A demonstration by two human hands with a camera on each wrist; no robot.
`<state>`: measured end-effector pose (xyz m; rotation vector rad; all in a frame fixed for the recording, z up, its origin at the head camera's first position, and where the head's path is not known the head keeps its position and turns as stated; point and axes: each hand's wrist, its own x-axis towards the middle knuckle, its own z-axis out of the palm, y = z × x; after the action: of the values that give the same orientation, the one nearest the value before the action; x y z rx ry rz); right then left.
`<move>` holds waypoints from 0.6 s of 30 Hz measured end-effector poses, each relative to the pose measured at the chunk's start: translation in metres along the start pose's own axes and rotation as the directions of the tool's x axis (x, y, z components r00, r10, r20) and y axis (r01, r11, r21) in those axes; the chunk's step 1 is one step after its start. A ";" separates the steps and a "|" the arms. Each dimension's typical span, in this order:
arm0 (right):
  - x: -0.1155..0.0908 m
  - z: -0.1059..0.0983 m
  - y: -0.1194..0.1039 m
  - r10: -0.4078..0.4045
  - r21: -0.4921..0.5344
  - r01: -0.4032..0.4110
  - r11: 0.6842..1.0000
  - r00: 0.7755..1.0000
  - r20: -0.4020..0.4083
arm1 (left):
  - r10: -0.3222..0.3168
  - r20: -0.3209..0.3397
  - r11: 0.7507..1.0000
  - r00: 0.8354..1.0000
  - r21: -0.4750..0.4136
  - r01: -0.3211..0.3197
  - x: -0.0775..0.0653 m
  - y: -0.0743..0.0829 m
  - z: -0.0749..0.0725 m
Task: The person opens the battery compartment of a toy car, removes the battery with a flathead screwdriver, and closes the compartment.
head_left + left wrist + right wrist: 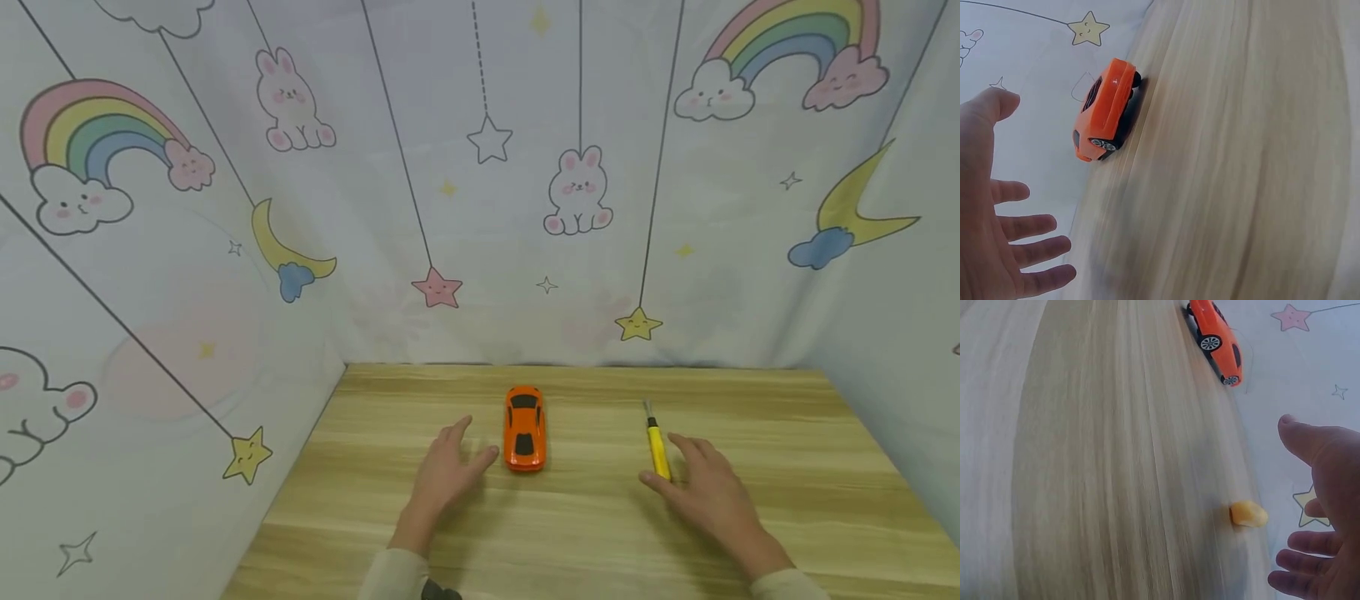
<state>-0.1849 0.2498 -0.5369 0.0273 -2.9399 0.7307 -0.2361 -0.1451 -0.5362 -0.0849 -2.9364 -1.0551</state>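
Note:
An orange toy car [525, 437] with dark windows stands on its wheels on the wooden table. To its left is my left hand [447, 475], thumb and fingers spread, apart from the car. The left wrist view shows the same loose fingers and the car [1107, 106] beyond them. Farther right lies a screwdriver [657, 450] with a yellow handle, black collar and metal shaft. My right hand [711, 492] is beside its handle, fingers spread and holding nothing. From the right wrist, only the rounded handle end of the screwdriver [1249, 514] shows, with a gap to the hand.
The wood-grain table [585, 542] meets a white cloth backdrop [495, 217] at its far edge. Cloth printed with rainbows, rabbits, moons and stars also stands along the left and right sides. Wood surface separates the car from the screwdriver.

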 end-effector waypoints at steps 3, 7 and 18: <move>0.001 0.001 -0.004 -0.001 0.013 0.001 1.000 1.000 0.001 | -0.005 -0.004 1.000 1.000 -0.022 0.005 0.001 0.003 0.002; 0.003 0.003 -0.010 -0.002 0.025 0.001 1.000 1.000 0.010 | -0.016 -0.004 0.999 1.000 -0.051 0.016 0.001 0.007 0.005; 0.007 0.008 -0.024 -0.059 0.063 0.061 0.996 0.997 -0.040 | -0.030 -0.001 0.995 1.000 -0.093 0.029 0.003 0.013 0.010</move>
<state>-0.1914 0.2250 -0.5326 0.1054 -2.8647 0.8075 -0.2382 -0.1289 -0.5354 -0.0415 -2.8943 -1.1948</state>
